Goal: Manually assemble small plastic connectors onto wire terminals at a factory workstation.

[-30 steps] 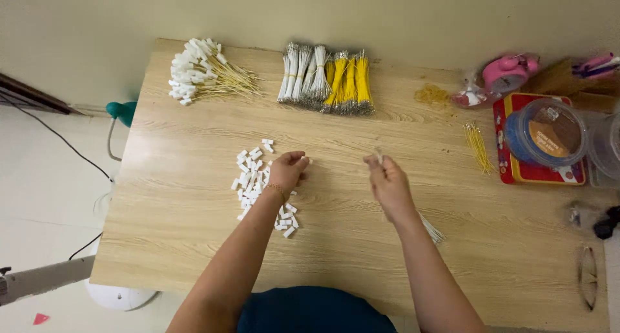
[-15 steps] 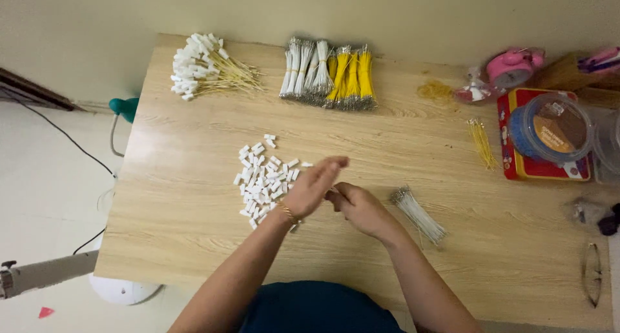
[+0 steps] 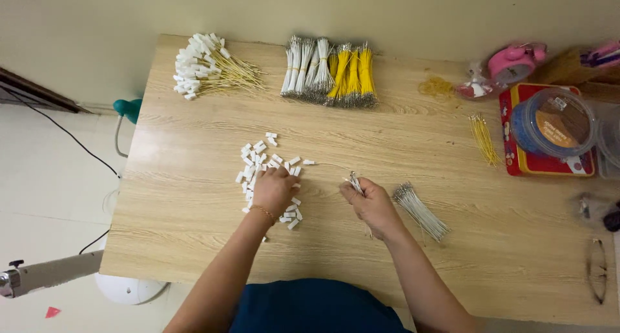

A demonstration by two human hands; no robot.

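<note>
My left hand (image 3: 274, 190) rests palm down on a loose pile of small white plastic connectors (image 3: 257, 160) in the middle of the wooden table (image 3: 194, 242), fingers among the pieces. My right hand (image 3: 369, 204) is closed on a thin white wire (image 3: 354, 180) with a metal tip, held just right of the pile. A loose bunch of white wires (image 3: 420, 210) lies on the table beside my right hand.
At the far edge lie finished wires with white connectors (image 3: 203, 65) and bundles of white and yellow wires (image 3: 329, 71). A few yellow wires (image 3: 483, 138), a red tray with a round blue tub (image 3: 552, 130), a pink object (image 3: 513, 60) and glasses (image 3: 597, 268) sit at the right.
My hands were together half a second ago. They have since parted: the left went back onto the connector pile, and the right now holds a wire up beside it.
</note>
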